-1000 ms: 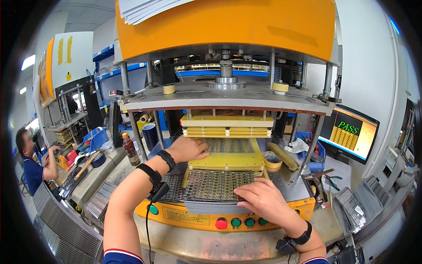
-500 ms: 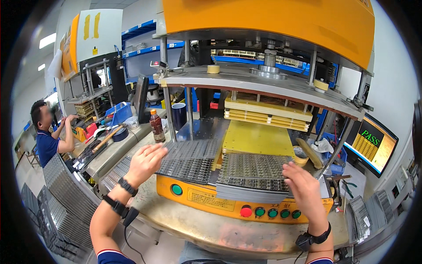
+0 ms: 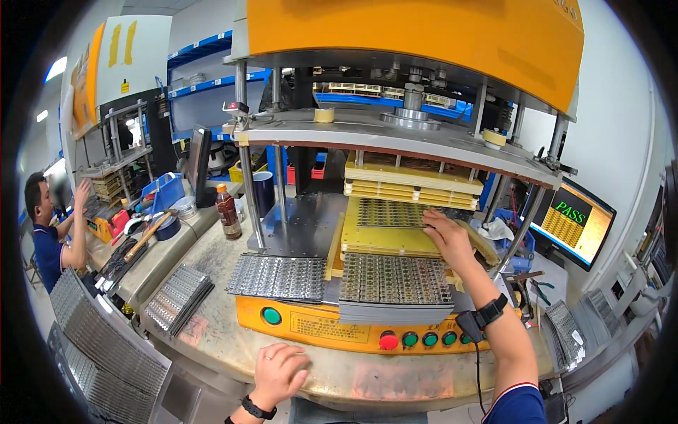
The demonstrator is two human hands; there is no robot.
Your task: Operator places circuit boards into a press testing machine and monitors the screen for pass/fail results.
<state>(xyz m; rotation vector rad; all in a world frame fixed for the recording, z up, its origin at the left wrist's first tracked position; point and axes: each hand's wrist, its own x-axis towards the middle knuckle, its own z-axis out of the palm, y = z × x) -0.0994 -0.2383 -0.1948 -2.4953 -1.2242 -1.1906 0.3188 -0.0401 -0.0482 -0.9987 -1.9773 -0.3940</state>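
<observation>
On the yellow plate (image 3: pixel 388 242), a sheet (image 3: pixel 390 213) is laid, its three-o'clock end met by the right hand (image 3: pixel 450 238), pinch unclear, the left hand (image 3: pixel 279 372) loosely spread, empty, a stack (image 3: pixel 394 278) left at six o'clock.

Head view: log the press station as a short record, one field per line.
Right hand: fingers at the right end of a metal panel
Panel location: on the yellow plate, below the raised upper block
Left hand: near the front edge of the bench, nothing visible in it
Front stacks: one central, one to its left
Buttons: one red, green ones on both sides
Monitor: lit, at right
</observation>
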